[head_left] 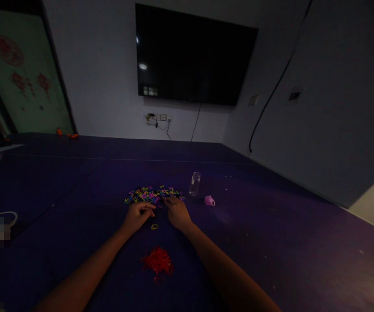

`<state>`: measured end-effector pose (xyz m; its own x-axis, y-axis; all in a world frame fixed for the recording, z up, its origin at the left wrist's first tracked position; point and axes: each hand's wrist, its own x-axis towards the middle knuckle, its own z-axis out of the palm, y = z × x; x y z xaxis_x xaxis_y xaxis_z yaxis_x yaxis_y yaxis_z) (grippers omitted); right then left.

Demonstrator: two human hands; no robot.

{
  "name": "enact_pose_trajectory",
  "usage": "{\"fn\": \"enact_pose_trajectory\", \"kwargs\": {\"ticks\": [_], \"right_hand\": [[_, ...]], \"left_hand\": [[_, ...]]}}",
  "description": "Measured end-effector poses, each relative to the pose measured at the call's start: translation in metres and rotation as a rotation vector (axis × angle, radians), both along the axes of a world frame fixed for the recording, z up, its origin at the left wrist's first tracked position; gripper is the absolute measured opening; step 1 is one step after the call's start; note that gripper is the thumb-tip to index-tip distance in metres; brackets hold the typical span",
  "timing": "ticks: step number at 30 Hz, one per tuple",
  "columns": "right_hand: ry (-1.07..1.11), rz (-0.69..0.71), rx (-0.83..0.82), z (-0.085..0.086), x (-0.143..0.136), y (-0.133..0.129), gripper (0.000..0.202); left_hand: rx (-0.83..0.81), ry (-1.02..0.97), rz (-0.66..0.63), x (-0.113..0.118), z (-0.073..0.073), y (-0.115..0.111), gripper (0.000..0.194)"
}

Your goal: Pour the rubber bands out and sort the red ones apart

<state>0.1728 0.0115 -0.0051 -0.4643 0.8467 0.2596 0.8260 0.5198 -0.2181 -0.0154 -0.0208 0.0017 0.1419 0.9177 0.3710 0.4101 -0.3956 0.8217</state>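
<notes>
A spread pile of small multicoloured rubber bands (147, 195) lies on the dark blue-purple floor mat. At its near edge is my left hand (138, 215), with thumb and forefinger slightly apart and nothing visible between them. My right hand (177, 213) reaches to the pile's right side, fingers bent together and tips at the bands; anything between them is too small to make out. One yellow band (154, 226) lies alone between my wrists. Nearer to me sits a heap of red rubber bands (158, 261).
Beyond my right hand stands a clear bottle (194, 185), with a pink cap with a loop (209, 200) beside it. The mat (281, 242) extends to the walls. A large television (193, 54) hangs ahead, above sockets and cables. Orange objects (72, 136) lie far left.
</notes>
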Motion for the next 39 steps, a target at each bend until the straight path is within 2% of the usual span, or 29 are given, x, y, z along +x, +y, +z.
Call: {"fn": "enact_pose_trajectory", "kwargs": {"ticks": [2, 5, 6, 8, 11, 14, 27, 39], "right_hand": [[0.004, 0.002, -0.004, 0.000, 0.000, 0.000, 0.047], [0.016, -0.001, -0.013, 0.000, 0.001, 0.000, 0.049], [0.020, -0.003, -0.015, 0.000, 0.001, 0.000, 0.050], [0.031, 0.006, -0.018, -0.001, 0.001, 0.000, 0.052], [0.046, 0.045, -0.012, -0.001, 0.000, 0.000, 0.051], [0.046, 0.056, 0.004, 0.000, 0.000, 0.000, 0.049], [0.058, 0.026, -0.008, 0.002, 0.001, -0.002, 0.045], [0.006, -0.008, 0.009, 0.001, -0.001, -0.001, 0.043]], "left_hand": [[0.092, 0.039, 0.170, -0.005, 0.000, 0.003, 0.021], [0.196, 0.233, 0.463, -0.013, 0.002, 0.007, 0.020], [0.210, 0.313, 0.539, -0.015, 0.003, 0.008, 0.019], [0.220, 0.454, 0.611, -0.019, 0.004, 0.009, 0.018], [0.232, 0.574, 0.624, -0.022, 0.003, 0.011, 0.015], [0.241, 0.613, 0.629, -0.023, 0.000, 0.013, 0.013], [0.179, 0.617, 0.577, -0.025, -0.003, 0.015, 0.015], [0.124, 0.568, 0.538, -0.028, -0.011, 0.023, 0.026]]}}
